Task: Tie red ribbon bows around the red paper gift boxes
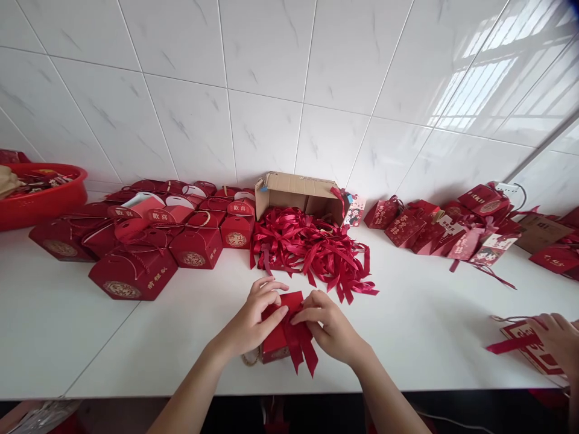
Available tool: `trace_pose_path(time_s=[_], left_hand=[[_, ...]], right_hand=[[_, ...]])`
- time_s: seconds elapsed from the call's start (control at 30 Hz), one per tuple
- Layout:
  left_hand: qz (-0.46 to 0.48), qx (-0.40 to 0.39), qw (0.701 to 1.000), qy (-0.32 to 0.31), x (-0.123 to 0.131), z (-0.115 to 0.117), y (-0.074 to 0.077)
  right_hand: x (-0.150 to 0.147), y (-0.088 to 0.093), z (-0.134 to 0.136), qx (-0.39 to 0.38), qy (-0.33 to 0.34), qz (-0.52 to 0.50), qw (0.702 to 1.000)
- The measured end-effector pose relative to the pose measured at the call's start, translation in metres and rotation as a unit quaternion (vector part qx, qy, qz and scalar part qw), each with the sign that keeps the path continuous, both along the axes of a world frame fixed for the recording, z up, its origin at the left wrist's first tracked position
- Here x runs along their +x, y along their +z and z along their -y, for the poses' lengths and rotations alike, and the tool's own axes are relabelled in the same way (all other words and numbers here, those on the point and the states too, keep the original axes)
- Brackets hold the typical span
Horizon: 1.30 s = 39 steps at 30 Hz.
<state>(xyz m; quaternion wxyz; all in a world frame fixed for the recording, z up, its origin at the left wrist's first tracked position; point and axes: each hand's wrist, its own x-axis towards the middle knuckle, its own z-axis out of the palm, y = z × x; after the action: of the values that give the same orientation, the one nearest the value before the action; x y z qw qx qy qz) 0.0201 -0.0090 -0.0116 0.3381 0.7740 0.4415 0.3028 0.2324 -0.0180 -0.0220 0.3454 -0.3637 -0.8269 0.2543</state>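
Ribbon (295, 345) lies across the box (272, 342); my right hand (332, 325) pinches it while my left hand (254, 318), grip unclear, seems to steady both.

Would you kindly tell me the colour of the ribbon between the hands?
The ribbon is deep red, clearest in the head view.

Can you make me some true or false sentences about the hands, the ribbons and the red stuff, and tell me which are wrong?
1. The left hand and right hand are at a small red box. True.
2. Loose ribbons lie by a cardboard box. True.
3. The wall is wooden. False: the wall has shiny white tiles.
4. The tub is blue. False: the tub is red.
5. Another person's hand is at the far right. True.
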Motion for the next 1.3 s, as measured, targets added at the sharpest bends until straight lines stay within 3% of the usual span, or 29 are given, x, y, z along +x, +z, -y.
trace_pose_path(time_s=[0.37, 0.5, 0.63, 0.83, 1.13, 1.3], left_hand=[[0.097, -0.02, 0.993, 0.068, 0.018, -0.004, -0.009], [0.108, -0.057, 0.99, 0.068, 0.016, -0.004, -0.007], [0.099, -0.08, 0.991, 0.041, 0.014, -0.006, -0.004], [0.072, -0.084, 0.993, 0.049, 0.011, -0.006, 0.002], [0.079, -0.074, 0.993, 0.054, 0.013, -0.009, -0.003], [0.083, -0.086, 0.992, 0.04, 0.011, -0.009, 0.0]], right_hand=[[-0.004, -0.003, -0.005, -0.091, -0.051, -0.127, 0.986], [-0.006, -0.011, -0.005, -0.135, -0.088, -0.214, 0.964], [-0.007, -0.019, -0.006, -0.127, -0.109, -0.242, 0.956], [-0.004, -0.016, -0.011, -0.098, -0.101, -0.218, 0.966], [0.002, -0.005, -0.017, -0.121, -0.112, -0.05, 0.985], [0.001, -0.002, -0.018, -0.072, -0.084, -0.059, 0.992]])
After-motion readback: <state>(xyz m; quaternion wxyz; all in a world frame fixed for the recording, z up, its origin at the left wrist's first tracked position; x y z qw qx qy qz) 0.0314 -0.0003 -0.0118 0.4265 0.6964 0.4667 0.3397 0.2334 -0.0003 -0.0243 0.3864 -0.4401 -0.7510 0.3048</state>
